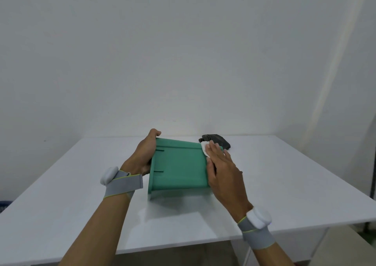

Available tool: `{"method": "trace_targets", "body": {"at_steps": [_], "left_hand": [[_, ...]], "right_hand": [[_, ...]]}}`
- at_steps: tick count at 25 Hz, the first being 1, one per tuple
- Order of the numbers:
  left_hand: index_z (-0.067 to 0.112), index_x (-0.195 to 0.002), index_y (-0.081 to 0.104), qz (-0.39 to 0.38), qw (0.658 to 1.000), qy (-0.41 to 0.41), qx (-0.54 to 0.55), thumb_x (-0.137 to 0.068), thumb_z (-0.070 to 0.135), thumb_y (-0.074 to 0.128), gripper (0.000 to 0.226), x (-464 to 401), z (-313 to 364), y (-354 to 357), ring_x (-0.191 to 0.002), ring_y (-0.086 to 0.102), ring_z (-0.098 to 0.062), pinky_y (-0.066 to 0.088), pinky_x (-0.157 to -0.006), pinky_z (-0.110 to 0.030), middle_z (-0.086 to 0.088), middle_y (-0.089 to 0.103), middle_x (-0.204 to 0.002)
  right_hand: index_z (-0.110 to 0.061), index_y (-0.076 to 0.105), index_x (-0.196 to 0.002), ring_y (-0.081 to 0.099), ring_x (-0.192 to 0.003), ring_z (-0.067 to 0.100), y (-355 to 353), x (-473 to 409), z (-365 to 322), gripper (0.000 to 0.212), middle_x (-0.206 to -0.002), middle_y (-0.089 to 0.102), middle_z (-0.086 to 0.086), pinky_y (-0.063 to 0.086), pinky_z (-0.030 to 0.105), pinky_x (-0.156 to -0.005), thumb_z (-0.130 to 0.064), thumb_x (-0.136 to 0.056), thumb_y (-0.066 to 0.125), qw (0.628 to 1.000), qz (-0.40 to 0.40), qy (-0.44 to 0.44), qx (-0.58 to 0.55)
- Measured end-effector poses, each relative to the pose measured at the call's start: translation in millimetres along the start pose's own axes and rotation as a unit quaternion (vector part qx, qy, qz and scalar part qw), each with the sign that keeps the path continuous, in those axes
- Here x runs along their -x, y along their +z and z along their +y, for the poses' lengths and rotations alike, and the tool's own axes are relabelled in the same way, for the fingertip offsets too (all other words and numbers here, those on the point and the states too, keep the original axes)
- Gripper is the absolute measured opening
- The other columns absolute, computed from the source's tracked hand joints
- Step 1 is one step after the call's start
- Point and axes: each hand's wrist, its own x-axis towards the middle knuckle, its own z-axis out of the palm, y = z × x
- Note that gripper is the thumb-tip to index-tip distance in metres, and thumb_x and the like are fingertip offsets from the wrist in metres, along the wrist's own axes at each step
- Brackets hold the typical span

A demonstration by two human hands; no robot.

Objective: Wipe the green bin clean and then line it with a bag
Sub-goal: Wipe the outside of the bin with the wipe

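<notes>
Your left hand (144, 153) grasps the green bin (179, 167), tipped sideways on the surface (284, 184). Your right hand (220, 170), fingers flat, presses a white wipe (204, 149) against it.

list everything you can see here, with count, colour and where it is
green bin: one, green, lying on its side on the table near the middle, rim toward the left
white wipe: one, white, pressed on the bin's far right end under the right hand
bag: one, dark, folded, on the table behind the bin
table: one, white, against the wall
wall: white, behind the table
wristbands: two, grey with white pods, one on each wrist
left hand: grips the bin's rim end
right hand: fingers flat on the wipe
</notes>
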Motion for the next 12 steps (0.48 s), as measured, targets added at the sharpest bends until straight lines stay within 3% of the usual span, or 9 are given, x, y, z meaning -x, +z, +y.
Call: {"method": "trace_targets", "body": {"at_steps": [7,12], "left_hand": [[0.014,-0.091,0.053,0.005,1.000,0.005,0.006,-0.102,0.046,0.053,0.034,-2,-3,0,-0.045,0.066,-0.023,0.053,-0.043,-0.027,-0.006,0.065,-0.056],[0.013,-0.092,0.055,0.018,1.000,0.007,0.007,-0.102,0.046,0.054,0.034,-3,-4,1,-0.045,0.066,-0.022,0.052,-0.042,-0.026,-0.005,0.066,-0.056]], "right_hand": [[-0.013,0.050,-0.152,0.030,-0.153,0.007,6,1,3,0.045,-0.161,0.041,-0.004,0.020,0.027,-0.128,-0.016,-0.107,0.045,0.997,0.033,0.070,-0.018],[-0.013,0.049,-0.153,0.028,-0.154,0.009,20,-3,-32,0.046,-0.162,0.038,-0.003,0.019,0.029,-0.128,-0.018,-0.107,0.044,0.999,0.018,0.034,-0.030]]}}
